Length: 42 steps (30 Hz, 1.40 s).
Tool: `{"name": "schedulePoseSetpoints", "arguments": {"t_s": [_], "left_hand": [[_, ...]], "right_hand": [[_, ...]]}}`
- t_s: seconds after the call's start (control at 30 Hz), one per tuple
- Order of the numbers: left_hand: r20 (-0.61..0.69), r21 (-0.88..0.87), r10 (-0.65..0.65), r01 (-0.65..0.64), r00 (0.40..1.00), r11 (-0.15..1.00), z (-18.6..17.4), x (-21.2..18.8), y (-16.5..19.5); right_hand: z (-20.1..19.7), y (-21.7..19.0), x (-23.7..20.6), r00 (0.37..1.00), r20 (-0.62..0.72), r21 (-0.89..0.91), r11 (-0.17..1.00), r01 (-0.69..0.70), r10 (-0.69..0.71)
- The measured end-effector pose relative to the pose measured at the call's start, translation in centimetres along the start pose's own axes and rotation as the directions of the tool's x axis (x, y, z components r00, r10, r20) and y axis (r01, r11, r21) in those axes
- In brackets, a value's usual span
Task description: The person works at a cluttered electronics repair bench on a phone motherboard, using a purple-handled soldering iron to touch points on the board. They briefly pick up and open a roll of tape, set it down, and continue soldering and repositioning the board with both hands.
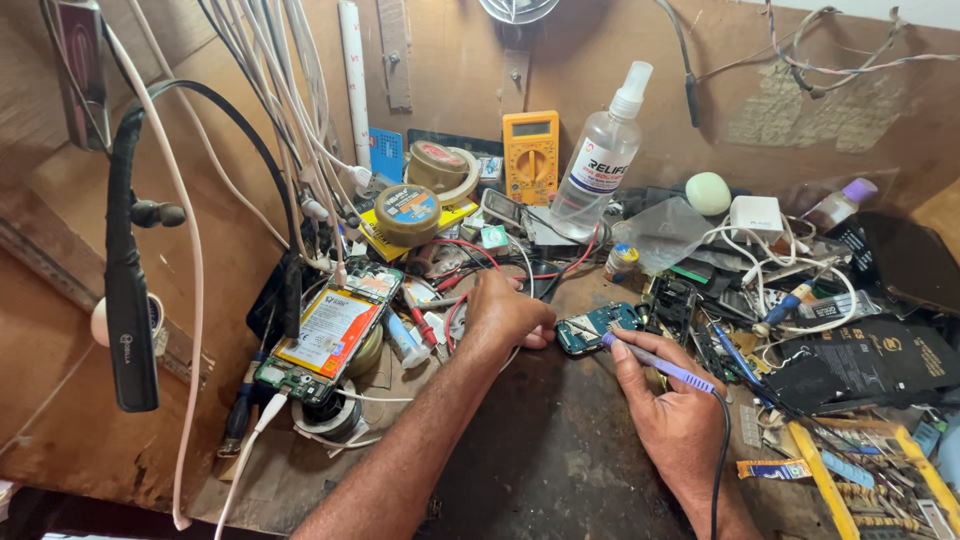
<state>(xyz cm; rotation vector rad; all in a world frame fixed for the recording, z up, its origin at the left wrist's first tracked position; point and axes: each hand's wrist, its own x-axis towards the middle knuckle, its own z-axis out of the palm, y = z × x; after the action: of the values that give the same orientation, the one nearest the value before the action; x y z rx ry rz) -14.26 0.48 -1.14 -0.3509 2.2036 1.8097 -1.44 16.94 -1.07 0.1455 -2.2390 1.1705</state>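
Observation:
My right hand (670, 405) grips a purple-handled soldering iron (655, 363) like a pen, its tip touching a small teal circuit board (597, 327) on the dark bench. My left hand (503, 315) rests with curled fingers at the board's left edge, fingertips pinching something thin near it; what it pinches is too small to tell. The iron's black cord runs down past my right wrist.
An opened phone with its battery showing (330, 335) lies at the left on tape rolls. A yellow multimeter (530, 155) and a clear spray bottle (600, 165) stand at the back. Cables hang at the left; chargers, tools and black battery packs (860, 360) crowd the right.

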Motion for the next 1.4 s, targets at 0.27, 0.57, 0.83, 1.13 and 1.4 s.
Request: {"name": "schedulePoseSetpoints", "arguments": {"t_s": [0.27,0.57,0.83,1.13,1.4], "left_hand": [[-0.012,-0.061,-0.014,0.013,1.0,0.998,0.22,0.11,-0.25],[-0.014,-0.086,-0.014,0.013,1.0,0.996,0.25,0.0,-0.26],[-0.015,-0.03,-0.015,0.015,1.0,0.999,0.12,-0.12,0.05],[-0.033,0.02,-0.022,0.023,0.999,1.0,0.19,-0.25,0.19],[-0.033,-0.01,-0.005,0.005,0.999,1.0,0.26,-0.17,0.06]], "right_hand": [[0.11,0.21,-0.15,1.0,-0.013,0.015,1.0,0.009,-0.009],[0.1,0.42,-0.13,1.0,-0.006,0.025,1.0,-0.003,0.003],[0.17,0.45,-0.2,1.0,0.005,0.029,1.0,-0.01,0.01],[0.21,0.55,-0.17,0.999,0.03,0.017,0.999,-0.028,0.028],[0.28,0.74,-0.17,1.0,0.025,0.014,1.0,-0.007,0.007]]}}
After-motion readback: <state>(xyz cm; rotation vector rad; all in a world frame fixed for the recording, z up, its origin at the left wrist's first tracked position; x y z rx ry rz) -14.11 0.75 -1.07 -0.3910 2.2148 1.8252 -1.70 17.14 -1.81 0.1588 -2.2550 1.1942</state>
